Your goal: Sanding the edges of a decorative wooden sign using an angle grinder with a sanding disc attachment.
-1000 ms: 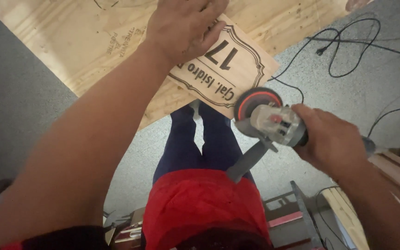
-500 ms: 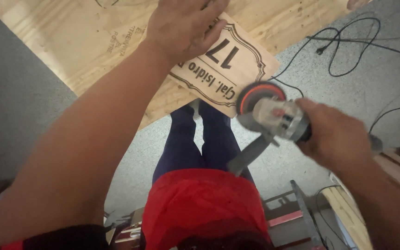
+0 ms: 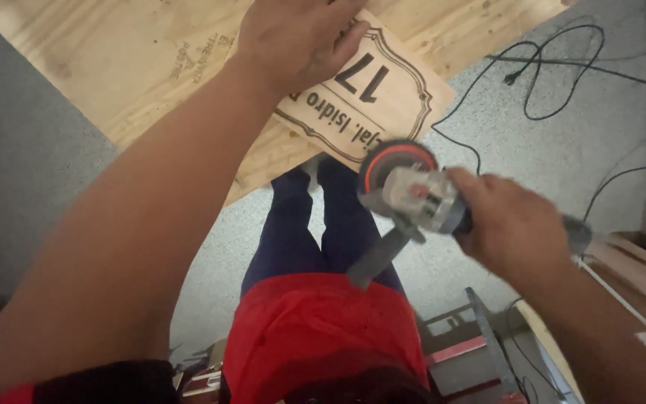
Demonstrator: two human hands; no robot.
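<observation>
My left hand [image 3: 297, 37] presses flat on a small wooden plaque [image 3: 386, 93] with a dark ornate border and burnt lettering. The plaque lies on a big plywood sheet [image 3: 114, 60] and juts over its edge. My right hand [image 3: 514, 228] grips the body of a grey angle grinder [image 3: 416, 198]. Its round red-rimmed disc [image 3: 394, 164] sits against the plaque's overhanging edge. A dark side handle [image 3: 375, 258] sticks down from the grinder. The tool is blurred.
Below are my blue trouser legs [image 3: 323, 224] and red shirt [image 3: 323, 329] over a grey speckled floor [image 3: 532, 150]. Black cables [image 3: 540, 67] loop on the floor at the upper right. Wooden boards [image 3: 641, 269] and a red-and-grey metal frame [image 3: 472, 352] stand at the lower right.
The grinder and my right hand have shifted left, bringing the disc further along the plaque's edge. My left hand stays pressed on the plaque.
</observation>
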